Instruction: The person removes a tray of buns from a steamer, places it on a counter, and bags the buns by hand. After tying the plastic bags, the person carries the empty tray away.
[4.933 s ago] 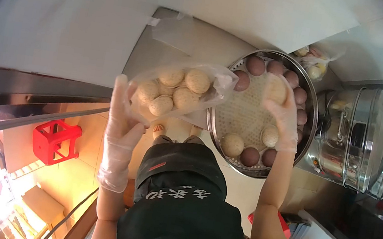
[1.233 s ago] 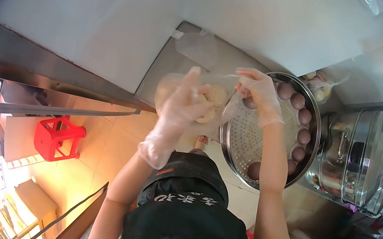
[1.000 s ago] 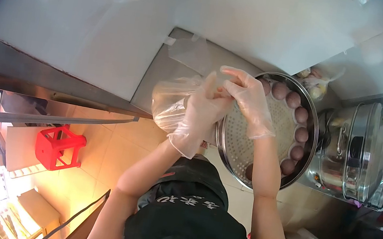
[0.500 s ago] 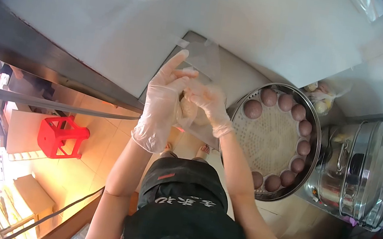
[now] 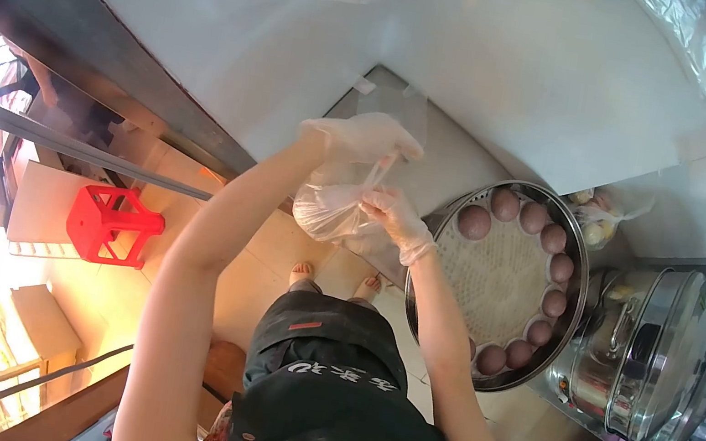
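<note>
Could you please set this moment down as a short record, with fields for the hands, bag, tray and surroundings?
Left hand: gloved, at the upper end of the bag's neck; grip unclear
Right hand: gloved, pinching the neck lower down
Clear plastic bag: neck gathered; contents unclear
Round steamer tray: middle bare
Purplish-brown buns: along the tray's edge
Metal steamer pot: right of the tray
Red plastic stool: on the floor, left

This looks like the working kitchen of a small food shop, judging by the wide round steel tray (image 5: 493, 270) edged with smooth purple-brown buns (image 5: 504, 205), the big shiny stainless-steel steamer pot (image 5: 655, 352) nearby, and the dark bib apron (image 5: 330, 425) with white lettering.
</note>
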Demonstrator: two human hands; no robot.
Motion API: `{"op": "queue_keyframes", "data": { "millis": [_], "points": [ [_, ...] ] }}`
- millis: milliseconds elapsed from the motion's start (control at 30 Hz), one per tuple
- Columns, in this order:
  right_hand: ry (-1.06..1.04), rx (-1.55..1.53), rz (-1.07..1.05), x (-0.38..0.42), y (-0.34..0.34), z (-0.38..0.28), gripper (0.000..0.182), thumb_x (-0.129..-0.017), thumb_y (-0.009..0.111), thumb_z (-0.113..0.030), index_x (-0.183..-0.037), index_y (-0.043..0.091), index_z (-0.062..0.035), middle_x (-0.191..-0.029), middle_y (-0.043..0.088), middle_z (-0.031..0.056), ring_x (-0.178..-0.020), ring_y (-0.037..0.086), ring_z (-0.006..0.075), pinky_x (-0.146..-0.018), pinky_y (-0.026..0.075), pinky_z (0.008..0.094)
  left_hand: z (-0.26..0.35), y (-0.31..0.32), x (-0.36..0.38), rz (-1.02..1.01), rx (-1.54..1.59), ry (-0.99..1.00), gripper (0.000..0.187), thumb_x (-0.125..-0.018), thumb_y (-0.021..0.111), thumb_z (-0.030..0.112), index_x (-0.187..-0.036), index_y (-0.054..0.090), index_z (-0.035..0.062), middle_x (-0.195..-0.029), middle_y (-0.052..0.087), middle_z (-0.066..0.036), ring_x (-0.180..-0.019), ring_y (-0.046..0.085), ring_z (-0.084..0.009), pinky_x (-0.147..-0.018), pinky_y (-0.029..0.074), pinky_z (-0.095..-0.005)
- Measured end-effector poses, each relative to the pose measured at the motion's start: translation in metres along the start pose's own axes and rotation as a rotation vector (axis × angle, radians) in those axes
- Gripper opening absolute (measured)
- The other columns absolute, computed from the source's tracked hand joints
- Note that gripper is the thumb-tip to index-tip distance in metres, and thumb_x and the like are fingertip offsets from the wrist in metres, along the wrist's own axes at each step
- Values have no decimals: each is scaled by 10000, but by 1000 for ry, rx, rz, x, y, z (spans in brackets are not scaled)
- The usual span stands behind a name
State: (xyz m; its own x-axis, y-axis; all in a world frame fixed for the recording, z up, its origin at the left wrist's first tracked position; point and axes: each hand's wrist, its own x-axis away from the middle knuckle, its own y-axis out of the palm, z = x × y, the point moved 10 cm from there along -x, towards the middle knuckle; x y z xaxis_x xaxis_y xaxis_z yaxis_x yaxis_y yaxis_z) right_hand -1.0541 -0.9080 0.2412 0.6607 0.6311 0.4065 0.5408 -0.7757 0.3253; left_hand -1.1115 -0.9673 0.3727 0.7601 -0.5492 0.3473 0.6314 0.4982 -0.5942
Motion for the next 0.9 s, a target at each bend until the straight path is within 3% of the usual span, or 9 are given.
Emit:
{"op": "queue_keyframes", "data": {
  "millis": [33,100,233,333,433,633,733,833,900],
  "points": [
    [8,-36,-14,-1,2,-3,273,-909,648,-261,-1055,657,-30,-945,648,21,-896,593,86,-782,474,223,-34,8,-4,17,362,27,420,-875,593,212,-1275,595,85,-1079,669,-102,-1083,612,-217,-885,492,-353],
    [-9,-92,-3,2,7,-19,237,-921,633,-275,-994,656,-51,-860,625,-4,-811,570,72,-728,449,219,-110,52,-6,223,337,-4,437,-894,578,240,-1304,576,88,-1048,647,-74,-1031,601,-192,-874,478,-323],
    [19,-190,-5,-12,-2,-20,220,-982,569,-304,-907,623,-105,-656,430,-72,-520,303,33,-477,227,206,-129,99,22,235,771,-64,490,-923,565,338,-1356,533,112,-1068,628,-62,-981,589,-186,-851,468,-311],
    [28,-195,-77,-21,-2,-16,238,-996,550,-308,-884,588,-101,-676,428,-67,-529,312,45,-478,233,211,-97,100,40,269,458,-102,449,-928,582,237,-1364,533,141,-1086,685,-102,-994,641,-200,-868,491,-336],
    [-54,20,-193,-20,4,-31,214,-1001,547,-268,-907,614,-87,-692,477,-45,-572,405,57,-481,315,231,-101,90,45,543,424,-223,387,-920,597,181,-1307,594,159,-1087,697,-123,-987,661,-208,-879,500,-336],
    [-883,1594,-8,43,49,-92,134,-822,629,-121,-947,667,-89,-822,572,43,-706,574,205,-587,500,349,-93,81,52,782,747,9,342,-920,567,93,-1257,616,61,-1108,677,-138,-1031,639,-212,-902,490,-315],
    [-1022,1725,332,55,58,-95,106,-759,615,-96,-854,636,-52,-805,552,79,-754,602,288,-628,505,402,-83,74,59,830,839,-33,316,-932,553,81,-1235,615,15,-1106,668,-120,-1040,628,-202,-914,485,-307],
    [-927,1623,348,42,38,-71,172,-728,631,-102,-892,650,-54,-876,556,87,-798,608,277,-635,516,373,-100,85,51,626,820,-133,345,-905,622,78,-1245,614,18,-1107,672,-66,-1007,626,-152,-889,499,-279],
    [-1189,1646,305,60,54,-73,191,-731,635,-118,-914,646,-62,-902,539,72,-790,587,255,-605,506,365,-110,86,51,509,1070,-25,363,-881,658,112,-1229,625,12,-1077,673,-61,-972,628,-142,-863,501,-276]
  ]
}}
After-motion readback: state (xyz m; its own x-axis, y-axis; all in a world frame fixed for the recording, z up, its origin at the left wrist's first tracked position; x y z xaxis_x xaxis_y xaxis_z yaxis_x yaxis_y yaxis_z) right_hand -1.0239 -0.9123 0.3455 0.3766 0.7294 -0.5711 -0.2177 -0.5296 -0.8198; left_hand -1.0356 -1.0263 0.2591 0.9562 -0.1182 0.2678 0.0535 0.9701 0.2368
